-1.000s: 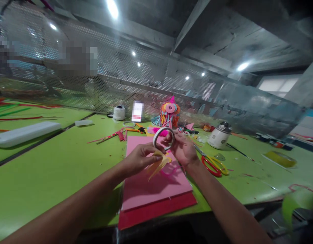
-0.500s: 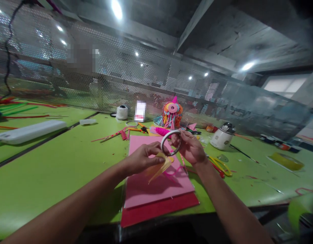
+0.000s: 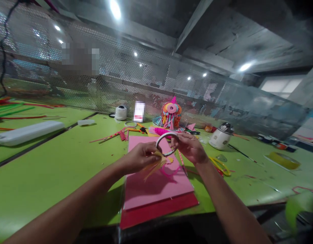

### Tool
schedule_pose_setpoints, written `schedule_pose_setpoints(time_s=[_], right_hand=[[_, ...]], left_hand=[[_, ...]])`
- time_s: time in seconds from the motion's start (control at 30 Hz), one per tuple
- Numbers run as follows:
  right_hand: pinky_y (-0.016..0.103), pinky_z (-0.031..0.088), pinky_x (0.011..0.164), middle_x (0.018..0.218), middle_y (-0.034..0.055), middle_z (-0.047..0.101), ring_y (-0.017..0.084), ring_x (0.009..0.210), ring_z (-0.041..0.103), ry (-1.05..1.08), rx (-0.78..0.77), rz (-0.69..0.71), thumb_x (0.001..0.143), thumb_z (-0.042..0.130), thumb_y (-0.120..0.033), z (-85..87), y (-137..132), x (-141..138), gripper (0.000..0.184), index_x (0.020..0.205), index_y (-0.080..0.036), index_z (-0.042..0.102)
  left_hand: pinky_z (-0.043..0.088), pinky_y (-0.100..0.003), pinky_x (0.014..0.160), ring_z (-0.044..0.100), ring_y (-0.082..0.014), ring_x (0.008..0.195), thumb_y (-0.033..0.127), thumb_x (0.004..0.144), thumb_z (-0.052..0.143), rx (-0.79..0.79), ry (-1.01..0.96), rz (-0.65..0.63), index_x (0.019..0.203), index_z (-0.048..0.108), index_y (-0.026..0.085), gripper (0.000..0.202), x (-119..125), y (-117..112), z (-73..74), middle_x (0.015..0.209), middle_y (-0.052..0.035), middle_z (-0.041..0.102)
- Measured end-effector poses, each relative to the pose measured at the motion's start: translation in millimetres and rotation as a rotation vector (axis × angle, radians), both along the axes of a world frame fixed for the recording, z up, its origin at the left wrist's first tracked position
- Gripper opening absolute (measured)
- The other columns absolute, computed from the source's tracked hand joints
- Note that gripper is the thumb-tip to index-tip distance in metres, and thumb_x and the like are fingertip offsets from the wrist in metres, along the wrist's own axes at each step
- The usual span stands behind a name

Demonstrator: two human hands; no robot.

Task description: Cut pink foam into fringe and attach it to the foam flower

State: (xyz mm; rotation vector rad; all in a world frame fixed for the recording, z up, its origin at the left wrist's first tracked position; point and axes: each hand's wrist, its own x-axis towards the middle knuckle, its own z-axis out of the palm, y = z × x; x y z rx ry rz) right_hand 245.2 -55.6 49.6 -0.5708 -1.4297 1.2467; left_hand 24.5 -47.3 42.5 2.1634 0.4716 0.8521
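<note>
My left hand [image 3: 138,159] is closed in a pinch on a yellow fringed paper strip [image 3: 153,166] that hangs down from its fingers. My right hand [image 3: 192,149] grips a thin white tape roll [image 3: 165,138] by its right rim and holds it upright just above the left fingertips. Both hands hover over a pink sheet [image 3: 156,183] that lies on a red sheet [image 3: 156,211] on the green table [image 3: 57,162]. A curled pink paper strip [image 3: 169,171] lies on the pink sheet under the hands.
A colourful fringed paper figure [image 3: 171,115] stands behind the sheets. Scissors with red and yellow handles [image 3: 221,166] lie to the right, beside a small white cooker-shaped pot [image 3: 220,136]. A white roll [image 3: 120,113], paper scraps [image 3: 113,135], a long white bar [image 3: 26,133] and a mesh partition [image 3: 146,84] lie further off.
The tape roll has tilted a little and moved left, closer over my left fingertips. The view has shifted slightly. Both hands keep their grips.
</note>
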Motion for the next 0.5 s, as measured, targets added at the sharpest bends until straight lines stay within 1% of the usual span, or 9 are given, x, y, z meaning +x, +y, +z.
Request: schedule_pose_setpoints(time_s=[0.1,0.23,0.33,0.4,0.47,0.5], right_hand=[[0.031,0.046,0.063,0.063,0.0029,0.060,0.015,0.063,0.057,-0.092,-0.017,0.060,0.078,0.058,-0.024,2.5,-5.5,1.9,0.016,0.083,-0.013,0.069],[0.027,0.043,0.055,0.059,0.0015,0.059,0.013,0.056,0.055,-0.190,-0.024,0.091,0.079,0.057,-0.023,4.8,-7.6,3.5,0.018,0.087,-0.012,0.069],[0.025,0.041,0.053,0.060,0.0015,0.060,0.011,0.054,0.053,-0.222,0.004,0.053,0.078,0.059,-0.020,5.3,-6.4,4.2,0.016,0.087,-0.012,0.069],[0.025,0.040,0.053,0.064,0.0029,0.063,0.010,0.054,0.051,-0.205,0.014,0.008,0.077,0.059,-0.019,5.3,-5.7,4.8,0.014,0.085,-0.013,0.069],[0.026,0.041,0.056,0.068,0.0032,0.064,0.011,0.056,0.051,-0.129,0.021,-0.025,0.076,0.060,-0.020,5.2,-5.2,5.2,0.012,0.082,-0.015,0.068],[0.028,0.042,0.060,0.067,0.0021,0.062,0.011,0.057,0.051,-0.070,0.033,-0.030,0.075,0.060,-0.021,5.1,-4.9,4.9,0.011,0.082,-0.016,0.068]], left_hand=[[0.043,-0.025,0.067,0.053,-0.0122,0.072,0.026,0.082,0.050,0.117,0.073,0.012,0.078,0.066,0.014,0.020,2.1,-2.8,-1.2,0.083,-0.0052,0.058],[0.043,-0.024,0.064,0.053,-0.0122,0.070,0.025,0.083,0.049,0.211,0.082,0.036,0.079,0.066,0.015,0.021,4.4,-5.8,-6.6,0.082,-0.0062,0.058],[0.045,-0.026,0.067,0.054,-0.0130,0.073,0.025,0.084,0.047,0.222,0.079,0.065,0.081,0.066,0.015,0.021,4.7,-7.1,-7.8,0.086,-0.0072,0.058],[0.046,-0.028,0.070,0.056,-0.0136,0.078,0.025,0.085,0.047,0.207,0.061,0.061,0.083,0.065,0.015,0.020,4.6,-7.5,-6.3,0.092,-0.0082,0.058],[0.045,-0.030,0.078,0.056,-0.0152,0.088,0.025,0.084,0.049,0.187,0.006,0.047,0.083,0.065,0.016,0.019,4.7,-7.4,-4.1,0.101,-0.0096,0.057],[0.044,-0.032,0.082,0.055,-0.0163,0.094,0.024,0.084,0.050,0.171,-0.026,0.038,0.082,0.066,0.016,0.018,4.9,-7.1,-3.2,0.105,-0.0101,0.056]])
